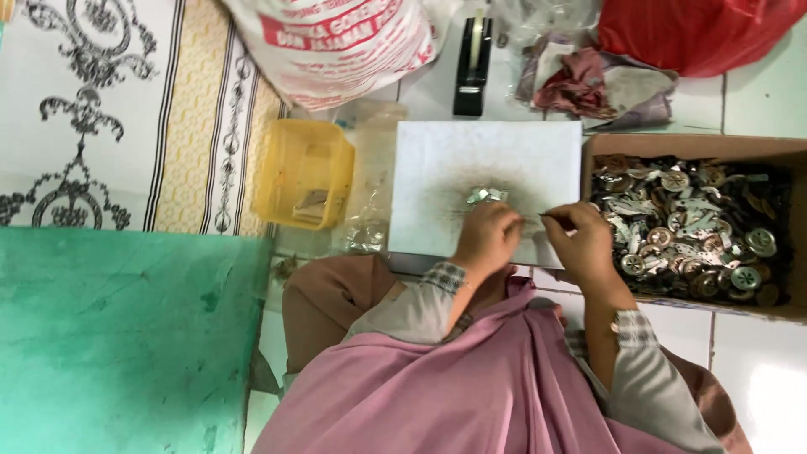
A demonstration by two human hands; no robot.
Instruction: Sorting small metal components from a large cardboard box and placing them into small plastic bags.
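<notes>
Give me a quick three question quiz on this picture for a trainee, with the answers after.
1. True or false: the cardboard box of small metal parts lies on the person's right side.
2. Which stands behind the white board? A) a black tape dispenser B) a kettle C) a lamp
3. What colour is the small tub left of the board?

Key
1. True.
2. A.
3. Yellow. It sits apart from both hands; the left hand and right hand meet over the board's near edge, the right one pinching a thin metal piece.
</notes>
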